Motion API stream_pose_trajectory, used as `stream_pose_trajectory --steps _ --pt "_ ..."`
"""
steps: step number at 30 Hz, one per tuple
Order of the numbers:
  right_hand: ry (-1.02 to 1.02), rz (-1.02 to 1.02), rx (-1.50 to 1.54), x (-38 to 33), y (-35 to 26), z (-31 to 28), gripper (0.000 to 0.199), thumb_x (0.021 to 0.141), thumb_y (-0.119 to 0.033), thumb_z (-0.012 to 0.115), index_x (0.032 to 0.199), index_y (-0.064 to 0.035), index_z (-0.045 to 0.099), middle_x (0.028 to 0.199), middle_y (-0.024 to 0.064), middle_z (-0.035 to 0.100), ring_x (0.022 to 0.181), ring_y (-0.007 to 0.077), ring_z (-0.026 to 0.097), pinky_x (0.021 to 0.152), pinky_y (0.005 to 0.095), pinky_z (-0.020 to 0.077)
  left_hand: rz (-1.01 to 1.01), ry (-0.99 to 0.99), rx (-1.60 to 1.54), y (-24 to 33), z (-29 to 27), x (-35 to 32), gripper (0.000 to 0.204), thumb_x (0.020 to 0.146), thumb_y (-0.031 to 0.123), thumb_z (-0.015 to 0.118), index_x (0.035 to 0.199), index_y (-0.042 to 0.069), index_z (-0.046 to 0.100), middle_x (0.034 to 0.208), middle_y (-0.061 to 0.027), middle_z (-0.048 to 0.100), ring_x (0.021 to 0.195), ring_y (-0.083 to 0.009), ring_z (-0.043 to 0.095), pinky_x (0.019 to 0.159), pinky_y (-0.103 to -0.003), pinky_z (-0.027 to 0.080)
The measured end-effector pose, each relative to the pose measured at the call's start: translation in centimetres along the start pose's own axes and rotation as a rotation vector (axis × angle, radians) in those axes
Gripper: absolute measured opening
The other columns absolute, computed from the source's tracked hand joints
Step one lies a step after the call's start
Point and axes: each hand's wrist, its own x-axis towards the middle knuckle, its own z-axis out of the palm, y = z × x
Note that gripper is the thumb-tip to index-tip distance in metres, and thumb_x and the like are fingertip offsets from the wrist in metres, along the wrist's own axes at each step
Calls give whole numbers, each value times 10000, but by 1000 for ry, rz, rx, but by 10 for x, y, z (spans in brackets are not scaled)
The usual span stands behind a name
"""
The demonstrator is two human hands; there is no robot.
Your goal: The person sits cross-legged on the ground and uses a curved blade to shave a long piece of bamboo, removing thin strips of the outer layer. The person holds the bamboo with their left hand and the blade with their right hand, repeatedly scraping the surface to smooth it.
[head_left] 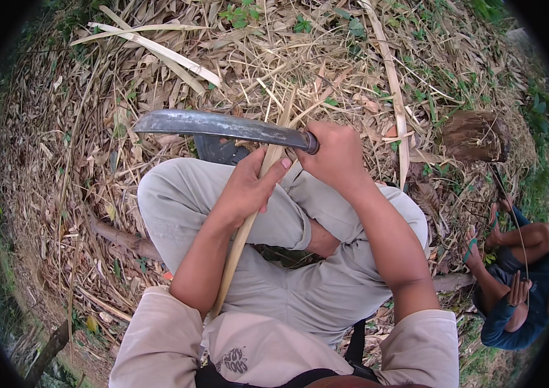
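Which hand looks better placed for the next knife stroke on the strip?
Probably the right hand: it grips the curved knife, which crosses the pale strip, while the left hand holds that strip.

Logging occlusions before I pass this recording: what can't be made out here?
All in the head view:
Knife: handle hidden inside the right hand.
Strip: partly covered by the left hand.
Black object: partly behind the knife and trousers; kind unclear.
Other person: head mostly lost at the dark picture rim.
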Motion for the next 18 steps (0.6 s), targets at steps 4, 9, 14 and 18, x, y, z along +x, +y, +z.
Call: stream_pose_trajectory --steps 4,9,14,18 --pt "61 -24 6 1 9 6 209 717 -220 761 688 -66 622 646 130 639 611 338 659 546 441 515 -25 -108 -44 -7 1 -1 241 986 279 627 985 54 543 608 51 433 435 -30 379 377 -223 289" --pt "61 120 -64 12 25 9 226 722 -181 766 662 -39 601 606 159 595 578 365 623 541 438 479 -80 -149 -218 -5 5 -2 145 1010 183 558 937 73 498 596 63 365 424 -23 328 379 -229 251" --pt "15 -3 20 -5 2 12 236 739 -201 765 658 -40 613 594 158 601 576 371 624 547 442 485 -86 -174 -298 -6 0 -4 137 1020 183 547 958 83 477 605 76 339 419 -20 289 386 -221 218" --pt "2 332 -180 18 31 -2 229 765 -259 738 712 -48 668 651 175 658 648 389 668 602 473 530 -83 -153 -231 -12 13 -11 161 1032 212 538 941 98 471 604 74 337 412 -23 296 369 -215 220"
